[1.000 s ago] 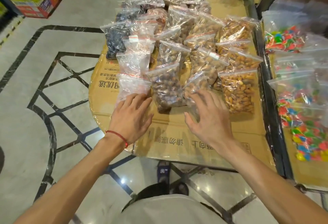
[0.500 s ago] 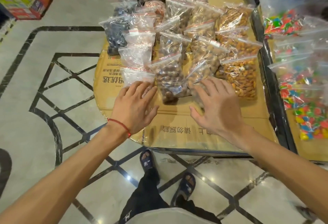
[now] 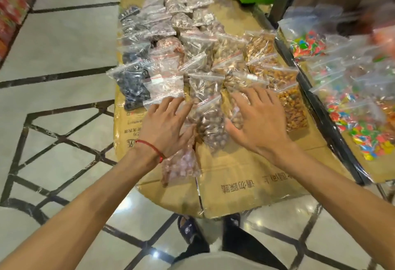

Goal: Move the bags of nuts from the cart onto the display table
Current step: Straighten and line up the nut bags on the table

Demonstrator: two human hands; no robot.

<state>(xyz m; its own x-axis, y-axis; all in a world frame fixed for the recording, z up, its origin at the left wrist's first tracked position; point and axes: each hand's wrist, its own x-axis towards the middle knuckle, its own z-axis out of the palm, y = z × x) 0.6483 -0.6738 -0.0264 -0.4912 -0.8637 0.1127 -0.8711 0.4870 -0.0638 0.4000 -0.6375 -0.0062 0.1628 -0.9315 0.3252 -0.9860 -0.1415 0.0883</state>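
Plastic bags of nuts (image 3: 210, 124), perhaps hazelnuts, left hand (image 3: 165, 124) and right hand (image 3: 259, 120) fingers (image 3: 256, 99) spread

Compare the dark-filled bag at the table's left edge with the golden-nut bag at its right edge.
The dark-filled bag holds blue-black pieces; the golden-nut bag, orange-yellow ones. The dark-filled bag lies left of the left hand; the golden-nut bag, beside the right hand. Both are clear zip bags on cardboard.
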